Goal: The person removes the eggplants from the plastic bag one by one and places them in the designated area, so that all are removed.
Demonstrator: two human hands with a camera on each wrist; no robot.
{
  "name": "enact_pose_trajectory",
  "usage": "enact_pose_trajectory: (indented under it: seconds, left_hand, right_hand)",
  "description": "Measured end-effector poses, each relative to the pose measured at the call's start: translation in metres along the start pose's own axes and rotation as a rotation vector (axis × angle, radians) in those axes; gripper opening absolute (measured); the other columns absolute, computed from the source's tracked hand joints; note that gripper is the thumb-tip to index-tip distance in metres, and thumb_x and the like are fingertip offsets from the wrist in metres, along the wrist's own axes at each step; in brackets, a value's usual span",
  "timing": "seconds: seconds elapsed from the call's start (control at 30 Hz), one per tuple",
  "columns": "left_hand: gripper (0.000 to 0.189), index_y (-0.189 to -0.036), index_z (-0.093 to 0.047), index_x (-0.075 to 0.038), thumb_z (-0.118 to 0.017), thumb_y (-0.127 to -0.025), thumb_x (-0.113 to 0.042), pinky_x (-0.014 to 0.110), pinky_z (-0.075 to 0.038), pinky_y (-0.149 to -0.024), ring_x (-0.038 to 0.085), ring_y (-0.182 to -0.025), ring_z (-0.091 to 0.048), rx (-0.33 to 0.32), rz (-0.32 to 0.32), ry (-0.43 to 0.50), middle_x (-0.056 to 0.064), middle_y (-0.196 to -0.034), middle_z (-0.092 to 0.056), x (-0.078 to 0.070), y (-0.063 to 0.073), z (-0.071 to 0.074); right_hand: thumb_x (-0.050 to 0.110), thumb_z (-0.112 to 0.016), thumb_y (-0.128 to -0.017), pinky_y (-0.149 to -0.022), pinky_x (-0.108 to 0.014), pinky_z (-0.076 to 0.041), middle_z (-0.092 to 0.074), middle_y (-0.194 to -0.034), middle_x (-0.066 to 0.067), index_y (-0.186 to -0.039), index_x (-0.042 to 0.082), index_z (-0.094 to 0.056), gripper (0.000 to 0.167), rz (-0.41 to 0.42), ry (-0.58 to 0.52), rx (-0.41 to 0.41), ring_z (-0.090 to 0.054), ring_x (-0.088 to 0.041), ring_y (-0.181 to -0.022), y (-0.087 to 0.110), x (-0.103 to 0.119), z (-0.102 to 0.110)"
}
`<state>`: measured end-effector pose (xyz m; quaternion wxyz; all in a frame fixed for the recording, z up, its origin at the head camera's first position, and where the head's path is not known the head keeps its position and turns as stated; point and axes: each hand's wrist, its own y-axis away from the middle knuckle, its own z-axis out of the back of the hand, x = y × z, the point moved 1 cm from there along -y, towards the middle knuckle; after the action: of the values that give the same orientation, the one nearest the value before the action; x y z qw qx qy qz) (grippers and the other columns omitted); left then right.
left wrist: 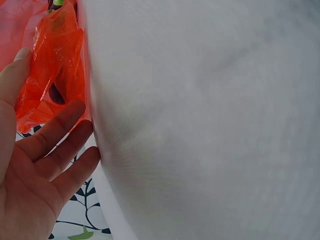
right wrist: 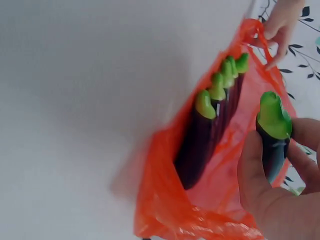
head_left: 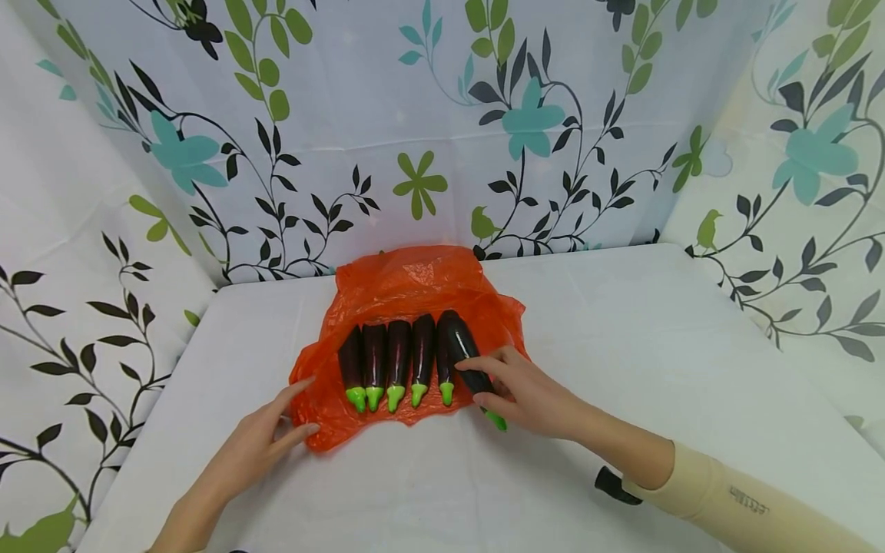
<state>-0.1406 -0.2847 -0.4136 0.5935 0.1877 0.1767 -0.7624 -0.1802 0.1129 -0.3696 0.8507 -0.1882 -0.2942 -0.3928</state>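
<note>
A red-orange plastic bag (head_left: 415, 276) lies spread on the white table, its mouth toward me. Several dark purple eggplants (head_left: 399, 353) with green caps lie side by side on it, caps toward the near edge. At the right end of the row, my right hand (head_left: 528, 393) pinches one more eggplant (head_left: 462, 338) between thumb and fingers. In the right wrist view this eggplant's green cap (right wrist: 272, 117) points up, above the bag. At the bag's left edge my left hand (head_left: 257, 445) touches the plastic, its fingers (left wrist: 60, 130) spread and nearly straight.
The white cloth-covered table (head_left: 622, 330) extends on both sides of the bag. A leaf-patterned curtain (head_left: 332, 115) stands behind and at both sides. Under my right forearm is a small black object (head_left: 615, 485); its kind cannot be made out.
</note>
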Motion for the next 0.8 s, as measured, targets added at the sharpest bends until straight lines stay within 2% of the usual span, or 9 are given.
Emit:
enact_pose_trajectory:
  seconds: [0.13,0.23,0.3,0.47,0.63,0.8]
  left_hand:
    - [0.069,-0.145,-0.042,-0.015,-0.071,-0.088,-0.041,0.029,-0.052,-0.071,0.014,-0.083,-0.053,-0.005,0.000,0.000,-0.005,-0.086,-0.054,0.001,0.001,0.000]
    - [0.069,-0.145,-0.042,-0.016,-0.071,-0.088,-0.042,0.030,-0.052,-0.072,0.014,-0.083,-0.053,-0.007,0.000,-0.004,-0.005,-0.086,-0.054,0.001,0.001,0.000]
    - [0.069,-0.145,-0.042,-0.016,-0.071,-0.088,-0.042,0.030,-0.052,-0.072,0.014,-0.083,-0.054,-0.008,-0.001,-0.005,-0.005,-0.086,-0.054,0.000,0.001,0.000]
    - [0.070,-0.145,-0.042,-0.015,-0.071,-0.087,-0.043,0.030,-0.052,-0.072,0.014,-0.083,-0.054,-0.011,-0.001,-0.010,-0.005,-0.086,-0.054,-0.001,0.001,0.001]
    - [0.070,-0.145,-0.042,-0.015,-0.071,-0.088,-0.042,0.030,-0.052,-0.072,0.013,-0.083,-0.053,-0.012,-0.006,-0.003,-0.005,-0.086,-0.054,0.000,0.001,0.001]
    - [0.069,-0.145,-0.043,-0.014,-0.071,-0.088,-0.041,0.030,-0.051,-0.071,0.013,-0.081,-0.053,-0.018,-0.022,-0.010,-0.006,-0.086,-0.054,0.000,0.002,0.000]
  right_hand:
    - [0.023,-0.066,-0.095,-0.068,-0.025,-0.051,-0.049,-0.114,-0.003,-0.137,0.032,-0.054,0.045,0.036,0.003,0.065,-0.054,-0.011,-0.085,0.012,0.009,0.014]
    - [0.022,-0.066,-0.095,-0.069,-0.025,-0.053,-0.048,-0.117,-0.002,-0.136,0.034,-0.054,0.044,0.071,0.003,0.072,-0.058,-0.009,-0.083,0.022,0.016,0.029]
    - [0.022,-0.066,-0.095,-0.069,-0.026,-0.053,-0.048,-0.118,-0.003,-0.136,0.033,-0.054,0.045,0.087,0.007,0.046,-0.059,-0.010,-0.084,0.027,0.020,0.042]
    - [0.018,-0.067,-0.094,-0.076,-0.028,-0.054,-0.049,-0.124,-0.005,-0.139,0.026,-0.053,0.048,0.097,0.025,-0.099,-0.058,-0.015,-0.095,0.030,0.017,0.074]
    - [0.019,-0.063,-0.097,-0.080,-0.036,-0.055,-0.049,-0.127,-0.009,-0.142,0.021,-0.050,0.047,0.009,0.030,-0.208,-0.061,-0.021,-0.100,0.024,0.000,0.103]
    - [0.022,-0.059,-0.099,-0.079,-0.044,-0.054,-0.045,-0.129,-0.017,-0.145,0.018,-0.044,0.049,-0.121,0.039,-0.241,-0.062,-0.030,-0.105,0.013,-0.029,0.123]
